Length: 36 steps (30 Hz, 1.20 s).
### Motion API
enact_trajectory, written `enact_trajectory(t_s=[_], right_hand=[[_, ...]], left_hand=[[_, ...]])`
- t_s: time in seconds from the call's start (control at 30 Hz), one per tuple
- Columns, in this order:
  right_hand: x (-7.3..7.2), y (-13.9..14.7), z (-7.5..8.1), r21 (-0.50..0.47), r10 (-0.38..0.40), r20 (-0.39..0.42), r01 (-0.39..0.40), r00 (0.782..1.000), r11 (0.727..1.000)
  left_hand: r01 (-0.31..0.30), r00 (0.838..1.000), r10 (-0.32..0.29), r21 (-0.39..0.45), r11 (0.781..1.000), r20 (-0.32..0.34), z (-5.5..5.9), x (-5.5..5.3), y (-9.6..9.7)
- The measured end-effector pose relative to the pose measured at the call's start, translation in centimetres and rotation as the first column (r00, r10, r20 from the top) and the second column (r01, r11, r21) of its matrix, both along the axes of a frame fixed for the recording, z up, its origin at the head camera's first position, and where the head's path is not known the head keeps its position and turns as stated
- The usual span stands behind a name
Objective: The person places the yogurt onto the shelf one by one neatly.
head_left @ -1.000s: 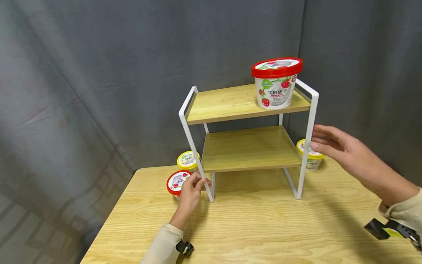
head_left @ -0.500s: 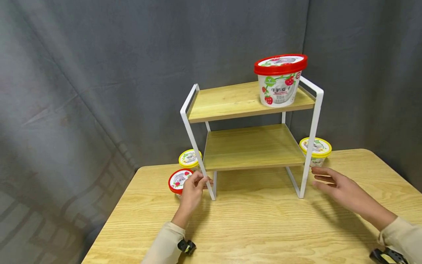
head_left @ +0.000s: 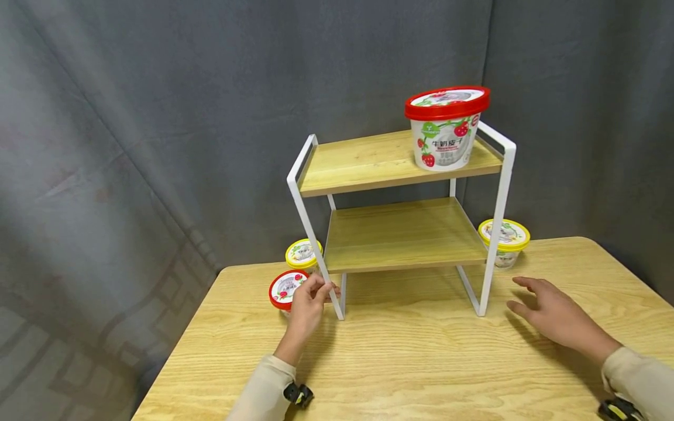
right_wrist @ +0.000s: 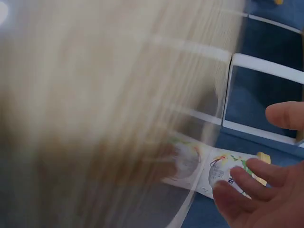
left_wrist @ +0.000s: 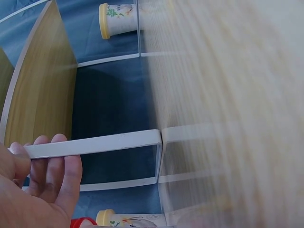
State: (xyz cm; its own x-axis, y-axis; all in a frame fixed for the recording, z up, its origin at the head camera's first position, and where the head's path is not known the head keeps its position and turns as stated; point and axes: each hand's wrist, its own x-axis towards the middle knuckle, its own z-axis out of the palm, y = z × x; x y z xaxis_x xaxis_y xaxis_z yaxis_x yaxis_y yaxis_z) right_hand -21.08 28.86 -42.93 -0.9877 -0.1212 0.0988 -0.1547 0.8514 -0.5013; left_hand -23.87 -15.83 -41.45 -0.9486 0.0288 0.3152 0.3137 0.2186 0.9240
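A two-tier shelf rack [head_left: 405, 231] with wooden boards and a white metal frame stands on the table. My left hand [head_left: 307, 304] grips its front left leg; in the left wrist view the fingers [left_wrist: 56, 168] curl round the white bar. To the right of the rack, my right hand [head_left: 553, 313] hovers just above the table with thumb and fingers apart, holding nothing. A large red-lidded tub [head_left: 444, 131] with strawberry pictures rests on the top board, near its right end. Behind my right hand stands a yellow-lidded tub [head_left: 506, 241], also seen in the right wrist view.
Beside my left hand stands a red-lidded tub [head_left: 286, 288], with a yellow-lidded tub [head_left: 302, 252] behind it, partly hidden by the rack's leg. The wooden table [head_left: 400, 362] ends at a grey curtain [head_left: 210, 88] behind the rack.
My right hand has come away from the rack's right upright, moving down and slightly right to hover near the table. The left hand has kept its grip on the left leg.
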Motion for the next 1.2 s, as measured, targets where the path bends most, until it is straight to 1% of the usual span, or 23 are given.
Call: enact_trajectory(t_s=[0.1, 0.17, 0.23, 0.3, 0.4, 0.53, 0.63, 0.77, 0.87, 0.97, 1.07, 1.13, 1.2], right_hand=[[0.0, 0.1, -0.3, 0.074, -0.002, -0.077, 0.008, 0.997, 0.997], [-0.1, 0.1, -0.4, 0.132, 0.0, -0.153, 0.02, 0.988, 0.991], [-0.3, 0.1, -0.4, 0.188, 0.007, -0.243, 0.04, 0.97, 0.981], [-0.5, 0.1, -0.6, 0.233, 0.013, -0.316, 0.064, 0.949, 0.97], [-0.7, 0.3, -0.9, 0.294, 0.037, -0.398, 0.089, 0.916, 0.952], [-1.0, 0.5, -1.2, 0.368, 0.092, -0.467, 0.098, 0.879, 0.925], [-1.5, 0.7, -1.2, 0.374, 0.095, -0.498, 0.115, 0.862, 0.92], [-2.3, 1.0, -1.4, 0.349, 0.059, -0.516, 0.147, 0.855, 0.926], [-3.0, 1.1, -1.6, 0.316, 0.026, -0.508, 0.159, 0.861, 0.935], [-3.8, 1.2, -1.6, 0.249, -0.029, -0.488, 0.171, 0.872, 0.953], [-4.4, 1.3, -1.3, 0.169, -0.084, -0.474, 0.184, 0.876, 0.968], [-4.9, 1.5, -1.1, 0.121, -0.112, -0.465, 0.188, 0.878, 0.975], [-5.4, 1.7, -0.9, 0.076, -0.136, -0.443, 0.189, 0.886, 0.979]], left_hand=[[-0.005, 1.0, 0.005, 0.009, 1.0, 0.011, 0.0, 0.0, 0.0], [-0.008, 1.0, 0.008, 0.013, 1.0, 0.008, 0.1, 0.0, 0.0], [-0.016, 1.0, 0.016, 0.005, 1.0, 0.005, 0.1, 0.1, -0.1], [-0.016, 1.0, 0.016, 0.008, 1.0, 0.007, 0.1, 0.0, -0.1], [-0.016, 1.0, 0.016, 0.007, 1.0, 0.01, 0.0, 0.0, -0.1], [-0.017, 1.0, 0.017, 0.005, 1.0, 0.008, 0.0, 0.0, -0.1], [-0.013, 1.0, 0.013, 0.001, 1.0, 0.013, 0.0, 0.0, -0.2], [-0.013, 1.0, 0.013, 0.001, 1.0, 0.02, 0.0, 0.0, -0.2], [-0.018, 1.0, 0.018, 0.0, 1.0, 0.021, -0.1, 0.0, -0.2], [-0.008, 1.0, 0.008, 0.004, 1.0, 0.028, 0.0, 0.1, -0.2], [0.002, 1.0, -0.002, 0.014, 1.0, 0.03, 0.0, 0.2, -0.1], [0.0, 0.999, -0.001, 0.028, 1.0, 0.033, 0.0, 0.1, 0.1], [-0.003, 1.0, 0.002, 0.031, 1.0, 0.027, 0.0, 0.1, 0.1]])
